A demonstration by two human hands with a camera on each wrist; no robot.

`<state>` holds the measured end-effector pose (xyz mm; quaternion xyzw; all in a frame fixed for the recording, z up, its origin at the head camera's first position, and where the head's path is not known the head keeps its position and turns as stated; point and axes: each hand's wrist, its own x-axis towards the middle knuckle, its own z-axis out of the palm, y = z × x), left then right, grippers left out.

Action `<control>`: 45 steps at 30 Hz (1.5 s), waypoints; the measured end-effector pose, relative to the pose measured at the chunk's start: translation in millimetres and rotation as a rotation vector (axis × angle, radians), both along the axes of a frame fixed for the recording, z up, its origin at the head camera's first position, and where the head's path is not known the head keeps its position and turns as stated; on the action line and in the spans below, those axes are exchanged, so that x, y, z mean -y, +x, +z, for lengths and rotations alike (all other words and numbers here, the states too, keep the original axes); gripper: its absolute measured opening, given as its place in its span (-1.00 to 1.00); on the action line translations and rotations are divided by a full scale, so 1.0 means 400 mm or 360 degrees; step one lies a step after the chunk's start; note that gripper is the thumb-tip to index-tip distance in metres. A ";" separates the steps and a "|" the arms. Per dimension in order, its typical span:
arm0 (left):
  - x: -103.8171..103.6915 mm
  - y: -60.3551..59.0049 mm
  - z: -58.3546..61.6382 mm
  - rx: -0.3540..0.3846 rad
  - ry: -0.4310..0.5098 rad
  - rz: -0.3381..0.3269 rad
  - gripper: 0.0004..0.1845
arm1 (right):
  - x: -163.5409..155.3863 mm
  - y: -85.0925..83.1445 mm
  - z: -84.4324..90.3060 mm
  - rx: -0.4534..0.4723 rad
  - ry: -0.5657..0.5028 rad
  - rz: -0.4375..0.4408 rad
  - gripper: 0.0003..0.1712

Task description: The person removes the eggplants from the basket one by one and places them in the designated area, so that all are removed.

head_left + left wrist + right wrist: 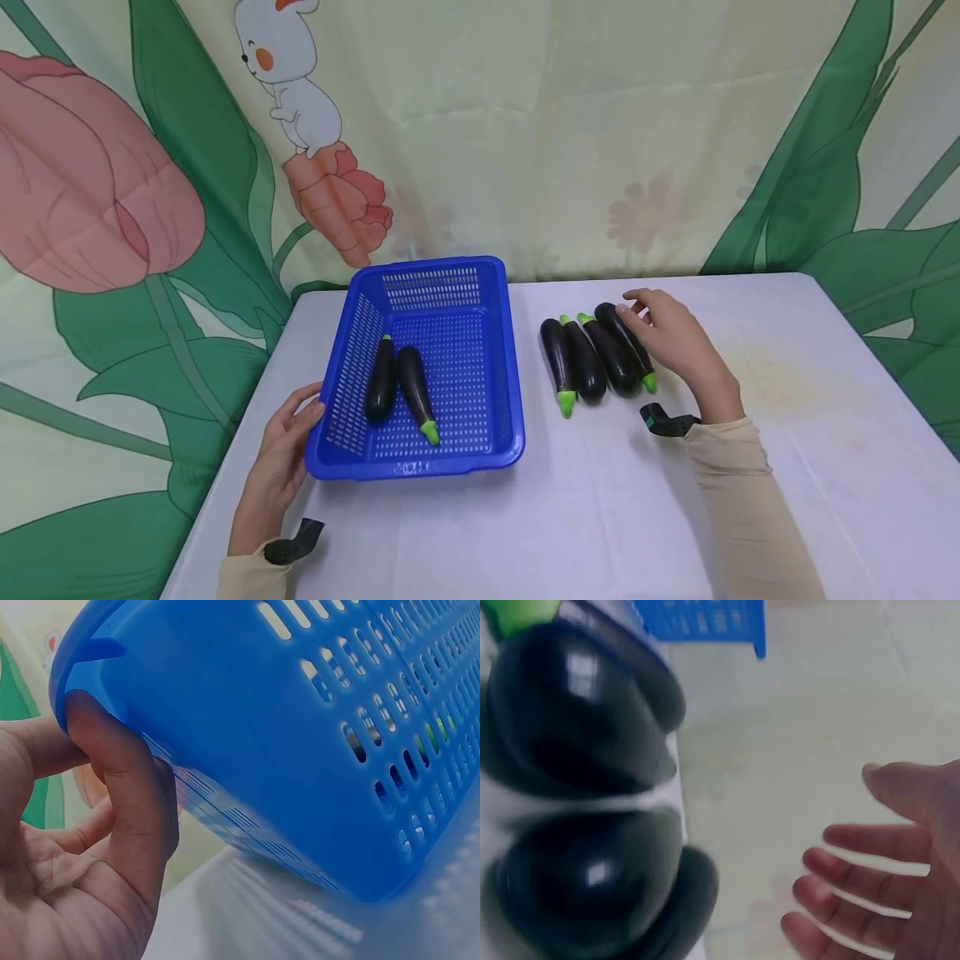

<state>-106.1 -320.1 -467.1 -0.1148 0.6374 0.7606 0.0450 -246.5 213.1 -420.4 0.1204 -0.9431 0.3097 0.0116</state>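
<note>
Glossy eggplants (592,360), perforated plastic basket (512,367)

Four dark purple eggplants (588,358) lie flat in a tight row on the white tabletop (787,433), side by side and touching, two with green stems toward the near edge and two toward the far one, and the rightmost eggplant (625,340) sits slightly angled at the row's end. Left of the row stands the blue perforated basket (480,275), level on the tabletop, with two more eggplants (397,385) lying lengthwise on its floor.
</note>
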 end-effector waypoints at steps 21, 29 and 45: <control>-0.006 -0.001 0.001 -0.0075 -0.0008 -0.0008 -0.65 | 0.216 0.062 0.033 -0.0601 -0.0122 0.0576 -0.57; -0.009 -0.012 -0.008 -0.0031 0.0029 -0.0006 -0.64 | 0.250 0.077 0.019 -0.0737 -0.0081 0.0719 -0.56; -0.004 0.006 0.005 -0.0018 -0.0029 -0.0019 -0.67 | 0.304 0.113 -0.008 -0.0893 -0.0061 0.0912 -0.51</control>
